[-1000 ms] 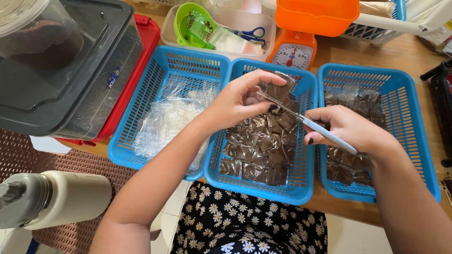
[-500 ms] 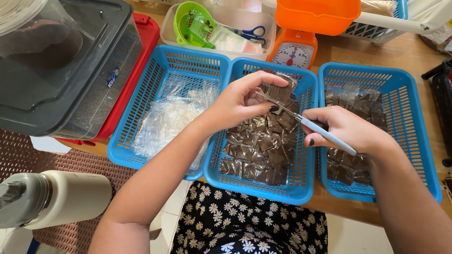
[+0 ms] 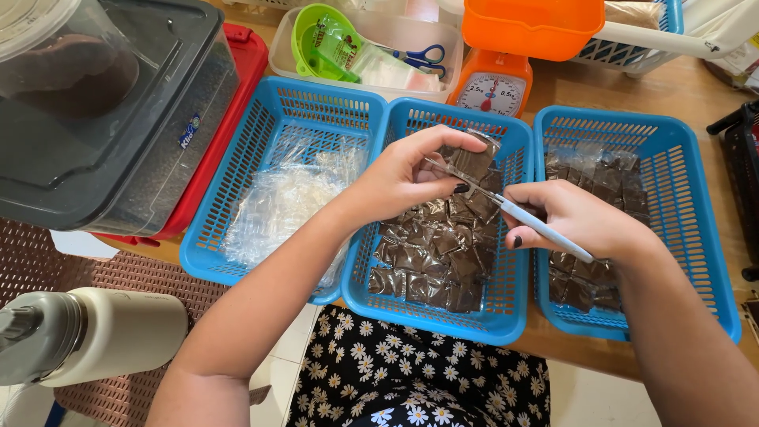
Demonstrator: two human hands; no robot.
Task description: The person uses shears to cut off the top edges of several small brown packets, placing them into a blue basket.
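Left hand [image 3: 411,178] pinches a dark sachet [image 3: 474,162] above the middle blue basket [image 3: 506,316]; right hand [image 3: 581,217] grips small scissors [image 3: 506,207], blades pointing left at the sachet's lower edge

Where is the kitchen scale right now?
In the head view, the orange kitchen scale stands at the back of the table, just behind the middle blue basket and under an orange tub.

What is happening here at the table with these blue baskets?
A person holds a small dark packet in the left hand over the middle basket and works on it with a thin tool held in the right hand. That basket and the right basket hold dark packets; the left basket holds clear bags.
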